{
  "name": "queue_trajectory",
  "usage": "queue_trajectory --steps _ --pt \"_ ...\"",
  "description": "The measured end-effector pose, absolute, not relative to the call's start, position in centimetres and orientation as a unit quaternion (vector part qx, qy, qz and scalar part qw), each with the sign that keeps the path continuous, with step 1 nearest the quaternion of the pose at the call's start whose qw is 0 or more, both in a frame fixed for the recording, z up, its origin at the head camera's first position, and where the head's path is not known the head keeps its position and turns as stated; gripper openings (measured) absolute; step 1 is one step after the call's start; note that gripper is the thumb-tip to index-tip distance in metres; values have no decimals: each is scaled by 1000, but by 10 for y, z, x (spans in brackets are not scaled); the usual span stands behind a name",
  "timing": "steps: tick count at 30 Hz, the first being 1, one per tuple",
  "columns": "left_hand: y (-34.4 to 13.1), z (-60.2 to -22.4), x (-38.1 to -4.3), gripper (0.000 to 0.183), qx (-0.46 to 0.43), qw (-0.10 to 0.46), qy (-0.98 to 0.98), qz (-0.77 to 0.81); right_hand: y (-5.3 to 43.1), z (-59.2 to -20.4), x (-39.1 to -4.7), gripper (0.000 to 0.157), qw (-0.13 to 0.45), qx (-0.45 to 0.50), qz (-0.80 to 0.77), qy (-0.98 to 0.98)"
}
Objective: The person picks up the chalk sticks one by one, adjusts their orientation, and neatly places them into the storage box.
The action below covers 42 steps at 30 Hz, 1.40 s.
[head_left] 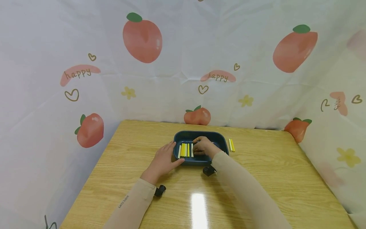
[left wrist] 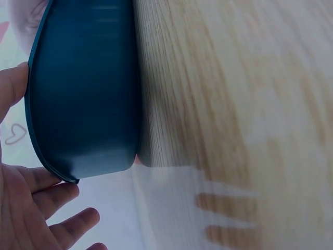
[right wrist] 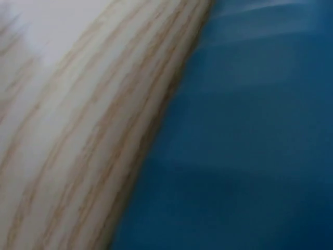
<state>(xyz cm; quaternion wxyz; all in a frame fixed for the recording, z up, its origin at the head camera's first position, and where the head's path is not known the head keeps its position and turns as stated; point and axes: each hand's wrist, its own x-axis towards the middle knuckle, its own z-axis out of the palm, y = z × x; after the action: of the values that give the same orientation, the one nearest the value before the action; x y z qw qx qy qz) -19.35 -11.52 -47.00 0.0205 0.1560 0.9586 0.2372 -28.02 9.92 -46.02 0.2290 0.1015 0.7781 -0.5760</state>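
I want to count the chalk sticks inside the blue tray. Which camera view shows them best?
The head view: the sticks lie side by side in the blue tray, beside the right hand. The left wrist view shows only the tray's outer wall and the left hand. The right wrist view shows blurred blue and wood, no sticks.

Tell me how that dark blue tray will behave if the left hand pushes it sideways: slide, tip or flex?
The dark blue tray looks low and wide, so it would likely slide rather than tip. The wooden table shines with glare, so little friction is probable. Its thin rim suggests light plastic that may flex slightly. The left hand rests against its side, and the right hand inside may steady it.
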Motion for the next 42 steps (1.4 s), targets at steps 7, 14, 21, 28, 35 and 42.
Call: queue_trajectory --steps 7,14,21,28,35,42 --pt "-116 -466 -192 93 160 24 957 239 102 -451 -279 42 235 96 -576 777" --pt "-115 -464 -191 93 161 25 957 240 107 -439 -273 33 231 73 -579 779" --pt "-116 -465 -191 93 160 30 957 240 112 -427 -266 28 231 37 -571 787" --pt "-116 -467 -191 94 155 34 958 238 120 -413 -259 34 243 -2 -564 789" --pt "-115 -467 -191 92 157 30 957 244 130 -400 -253 33 252 -22 -556 792" --pt "-115 -466 -190 95 157 32 958 238 139 -391 -248 36 257 -41 -545 797"
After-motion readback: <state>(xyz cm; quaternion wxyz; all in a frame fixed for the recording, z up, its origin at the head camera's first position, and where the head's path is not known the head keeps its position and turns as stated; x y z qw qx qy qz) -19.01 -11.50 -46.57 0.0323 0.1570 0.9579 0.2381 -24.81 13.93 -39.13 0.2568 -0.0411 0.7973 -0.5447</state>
